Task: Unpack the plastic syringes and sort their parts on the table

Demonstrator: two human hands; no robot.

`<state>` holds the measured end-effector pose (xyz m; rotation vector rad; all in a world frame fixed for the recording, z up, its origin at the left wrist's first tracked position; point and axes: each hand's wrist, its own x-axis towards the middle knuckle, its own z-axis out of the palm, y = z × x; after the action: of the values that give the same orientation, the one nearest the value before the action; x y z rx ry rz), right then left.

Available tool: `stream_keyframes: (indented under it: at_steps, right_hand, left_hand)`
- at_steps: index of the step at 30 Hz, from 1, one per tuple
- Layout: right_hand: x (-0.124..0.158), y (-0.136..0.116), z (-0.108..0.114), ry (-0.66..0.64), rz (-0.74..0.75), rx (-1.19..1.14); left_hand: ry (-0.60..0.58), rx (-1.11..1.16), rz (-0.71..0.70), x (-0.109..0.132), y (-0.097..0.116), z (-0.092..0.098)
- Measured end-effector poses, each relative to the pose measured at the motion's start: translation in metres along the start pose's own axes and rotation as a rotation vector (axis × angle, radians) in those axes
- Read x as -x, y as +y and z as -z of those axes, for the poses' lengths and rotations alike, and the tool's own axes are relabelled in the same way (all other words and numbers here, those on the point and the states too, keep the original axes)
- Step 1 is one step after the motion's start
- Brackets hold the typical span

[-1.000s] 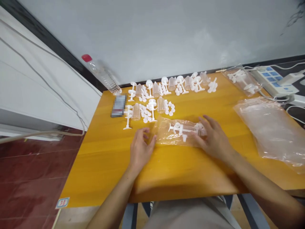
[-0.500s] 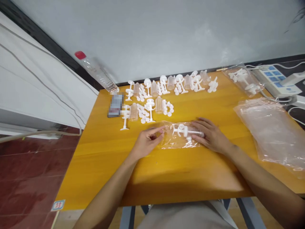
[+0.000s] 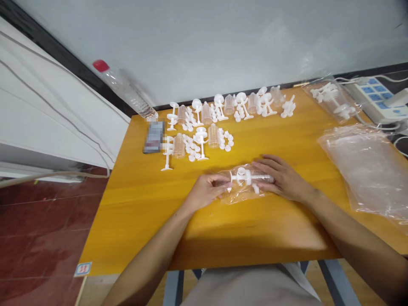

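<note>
Near the middle of the table lies a clear plastic bag [image 3: 237, 197] with a white plunger [image 3: 244, 177] and a ribbed clear barrel [image 3: 261, 178] inside, like a cookie press or large syringe. A small white piece [image 3: 256, 188] shows below the barrel. My left hand [image 3: 205, 191] pinches the bag's left end, thumb and fingers closed at the plunger's disc. From the right, my right hand [image 3: 283, 178] wraps its fingers and thumb round the bag and the barrel's end. The palm hides the bag's right edge.
Behind stand rows of white plungers [image 3: 202, 144], clear barrels [image 3: 213, 137] and small white discs [image 3: 228, 142]. A phone [image 3: 154, 137] and a tilted bottle [image 3: 127, 93] are at left. At right lie flat plastic bags [image 3: 366, 170], a filled bag [image 3: 334, 100] and a power strip [image 3: 379, 100].
My left hand has moved right along the bag, from its outer edge to the plunger's disc. The bag is now bunched shorter at that end. My right hand stays on the barrel.
</note>
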<state>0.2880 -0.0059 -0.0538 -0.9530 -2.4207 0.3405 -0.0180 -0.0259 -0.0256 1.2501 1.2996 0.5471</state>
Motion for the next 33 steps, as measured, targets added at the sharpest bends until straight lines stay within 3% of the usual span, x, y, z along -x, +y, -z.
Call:
stream_keyframes:
  at_steps: [6,10,13,16,19,24,29,33]
  right_hand:
    - [0.001,-0.002,-0.004,0.022,0.001,-0.043]
    - [0.002,-0.003,-0.004,0.045,-0.011,-0.055]
    - [0.003,-0.003,-0.003,0.078,-0.019,-0.092]
    - [0.004,-0.002,-0.002,0.111,-0.032,-0.146]
    - [0.004,-0.002,-0.002,0.143,-0.043,-0.196]
    - [0.005,-0.002,-0.004,0.200,-0.075,-0.237]
    - [0.004,-0.005,-0.006,0.218,-0.083,-0.251]
    - [0.003,-0.009,-0.006,0.231,-0.118,-0.297]
  left_hand:
    - [0.063,-0.047,-0.135,0.004,-0.004,-0.008]
    - [0.087,-0.086,-0.118,0.013,-0.001,-0.007]
    - [0.129,-0.068,-0.029,0.029,-0.002,0.005]
    - [0.217,-0.014,0.037,0.050,-0.004,0.021]
    - [0.316,0.021,-0.019,0.071,-0.002,0.033]
    - [0.533,0.023,-0.105,0.095,0.015,0.034]
    - [0.602,-0.075,-0.186,0.098,0.038,0.020]
    - [0.701,-0.044,-0.192,0.089,0.043,0.021]
